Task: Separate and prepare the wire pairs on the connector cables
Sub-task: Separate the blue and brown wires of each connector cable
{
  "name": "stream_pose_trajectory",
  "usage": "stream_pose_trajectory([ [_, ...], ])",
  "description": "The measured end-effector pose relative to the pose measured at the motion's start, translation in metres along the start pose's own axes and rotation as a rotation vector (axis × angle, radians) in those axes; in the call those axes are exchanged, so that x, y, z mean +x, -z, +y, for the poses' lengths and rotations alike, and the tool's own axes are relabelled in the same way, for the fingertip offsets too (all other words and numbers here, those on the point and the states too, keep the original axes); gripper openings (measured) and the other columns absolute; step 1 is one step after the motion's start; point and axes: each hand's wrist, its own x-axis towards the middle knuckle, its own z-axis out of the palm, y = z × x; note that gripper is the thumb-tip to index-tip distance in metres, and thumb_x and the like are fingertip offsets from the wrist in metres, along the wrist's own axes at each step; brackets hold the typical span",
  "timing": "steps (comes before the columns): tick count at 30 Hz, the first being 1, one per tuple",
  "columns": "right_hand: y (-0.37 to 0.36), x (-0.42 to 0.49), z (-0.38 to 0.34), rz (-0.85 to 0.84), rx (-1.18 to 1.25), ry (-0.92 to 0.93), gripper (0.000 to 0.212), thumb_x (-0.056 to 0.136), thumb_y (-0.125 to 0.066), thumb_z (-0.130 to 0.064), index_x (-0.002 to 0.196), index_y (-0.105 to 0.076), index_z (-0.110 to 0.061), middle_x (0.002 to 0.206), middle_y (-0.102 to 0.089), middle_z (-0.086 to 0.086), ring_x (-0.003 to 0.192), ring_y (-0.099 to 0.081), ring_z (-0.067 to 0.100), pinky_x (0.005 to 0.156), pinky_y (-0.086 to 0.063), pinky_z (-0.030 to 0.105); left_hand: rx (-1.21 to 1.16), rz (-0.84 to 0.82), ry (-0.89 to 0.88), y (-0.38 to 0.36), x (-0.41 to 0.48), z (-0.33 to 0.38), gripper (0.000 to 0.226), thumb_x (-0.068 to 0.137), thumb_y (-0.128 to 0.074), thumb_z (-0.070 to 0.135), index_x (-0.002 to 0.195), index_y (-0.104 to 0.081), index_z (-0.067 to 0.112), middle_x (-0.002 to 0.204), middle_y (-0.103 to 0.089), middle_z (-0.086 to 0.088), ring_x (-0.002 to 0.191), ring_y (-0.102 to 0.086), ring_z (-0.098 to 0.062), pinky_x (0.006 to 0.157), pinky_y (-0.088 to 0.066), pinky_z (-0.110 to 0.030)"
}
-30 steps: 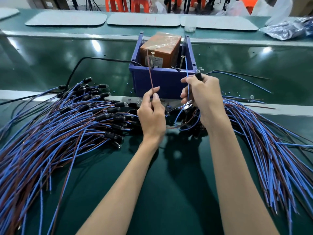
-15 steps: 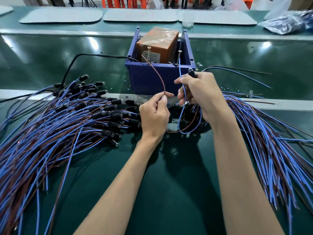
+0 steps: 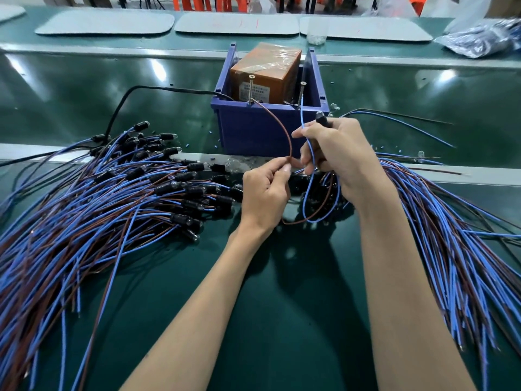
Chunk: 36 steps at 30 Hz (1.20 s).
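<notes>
My left hand [image 3: 265, 193] pinches a brown wire [image 3: 282, 128] between thumb and forefinger; the wire arcs up to a screw post [image 3: 250, 90] on the blue bin [image 3: 253, 131]. My right hand [image 3: 338, 156] grips a black connector [image 3: 321, 118] and pinches its blue wire [image 3: 303, 119], which runs up to a second screw post [image 3: 302, 93]. Both wires loop down below my hands. A pile of blue-and-brown cables with black connectors [image 3: 112, 198] lies on the left. Another bundle of cables [image 3: 451, 235] fans out to the right.
An orange box [image 3: 262, 71] wrapped in film sits inside the blue bin. A black cord [image 3: 124, 100] runs from the bin leftwards. Grey mats [image 3: 236, 22] lie along the far table, a plastic bag [image 3: 485, 38] at far right. A metal rail [image 3: 451, 173] crosses the bench.
The brown wire, held straight up a second ago, now bends in an arc as my left hand drew it down and right. My right hand stayed on the connector and blue wire.
</notes>
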Motion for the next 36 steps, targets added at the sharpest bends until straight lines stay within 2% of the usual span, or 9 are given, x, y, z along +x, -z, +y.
stream_pose_trajectory([
  [5,-0.001,0.002,0.003,-0.014,-0.028,0.036,0.018,0.086,-0.052,-0.008,0.076,-0.065,-0.002,0.041,-0.056,-0.001,0.034,-0.049,0.011,0.043,-0.041,0.016,-0.007,0.017,0.021,0.001,0.001,0.000,0.031,0.086,-0.046,0.018,0.072,-0.065,0.038,0.041,-0.038,0.009,0.041,-0.031,-0.009,0.044,-0.027,-0.024],
  [8,-0.001,0.004,0.006,-0.008,-0.081,0.080,0.030,0.076,-0.054,-0.018,0.080,-0.064,0.010,0.041,-0.054,-0.001,0.036,-0.048,0.010,0.054,-0.042,0.022,-0.029,0.008,0.035,0.001,0.000,0.000,0.035,0.086,-0.046,0.017,0.068,-0.066,0.038,0.042,-0.038,0.010,0.042,-0.031,-0.008,0.041,-0.026,-0.021],
  [15,0.001,0.005,0.006,-0.025,-0.109,0.075,0.019,0.086,-0.050,-0.008,0.089,-0.063,0.005,0.043,-0.056,-0.003,0.036,-0.049,0.011,0.045,-0.043,0.016,-0.015,0.008,0.015,0.001,0.000,0.001,0.029,0.087,-0.046,0.017,0.076,-0.064,0.036,0.043,-0.038,0.010,0.043,-0.033,-0.011,0.044,-0.027,-0.028],
  [20,0.002,0.001,0.000,-0.028,-0.140,0.062,0.023,0.086,-0.052,-0.009,0.087,-0.063,0.010,0.042,-0.055,-0.002,0.037,-0.050,0.010,0.055,-0.043,0.025,-0.051,0.013,0.025,0.002,0.000,0.002,0.029,0.088,-0.046,0.020,0.073,-0.066,0.033,0.042,-0.041,0.009,0.039,-0.035,-0.009,0.042,-0.029,-0.021],
  [24,0.010,-0.008,-0.008,-0.203,-0.168,-0.027,0.019,0.092,-0.050,-0.009,0.081,-0.065,-0.006,0.044,-0.059,0.000,0.035,-0.052,0.012,0.037,-0.035,0.014,-0.197,0.056,0.112,0.005,0.002,0.004,0.043,0.094,-0.035,0.037,0.082,-0.071,0.016,0.046,-0.058,-0.001,0.037,-0.041,-0.011,0.040,-0.031,-0.018],
  [27,0.020,-0.017,-0.012,-0.387,-0.321,-0.118,0.024,0.099,-0.046,-0.017,0.088,-0.063,-0.004,0.059,-0.070,0.006,0.048,-0.067,0.015,0.037,-0.035,0.011,-0.266,0.072,0.149,0.007,0.004,0.007,0.048,0.093,-0.032,0.046,0.090,-0.068,0.014,0.059,-0.069,-0.007,0.036,-0.040,-0.013,0.038,-0.032,-0.019],
  [31,0.032,-0.020,-0.018,-0.332,-0.387,-0.188,0.035,0.100,-0.047,-0.034,0.086,-0.062,-0.006,0.070,-0.074,0.008,0.065,-0.073,0.019,0.045,-0.044,0.011,-0.285,0.083,0.146,0.007,0.005,0.008,0.026,0.098,-0.047,0.026,0.106,-0.062,0.006,0.058,-0.069,-0.004,0.034,-0.038,-0.008,0.038,-0.032,-0.016],
  [34,0.044,-0.021,-0.023,-0.249,-0.563,-0.139,0.041,0.098,-0.048,-0.042,0.082,-0.065,-0.009,0.071,-0.075,0.002,0.073,-0.072,0.015,0.069,-0.051,0.021,-0.371,0.131,0.228,0.010,0.013,0.009,0.014,0.097,-0.050,0.014,0.105,-0.060,0.009,0.050,-0.062,0.002,0.038,-0.042,-0.005,0.040,-0.033,-0.014],
  [36,0.056,-0.023,-0.023,-0.166,-0.752,-0.104,0.043,0.096,-0.047,-0.049,0.081,-0.067,-0.015,0.067,-0.072,-0.006,0.075,-0.065,0.011,0.078,-0.046,0.029,-0.363,0.122,0.284,0.012,0.019,0.011,0.014,0.095,-0.051,0.009,0.105,-0.059,0.014,0.048,-0.056,0.006,0.041,-0.044,-0.004,0.041,-0.032,-0.013],
])
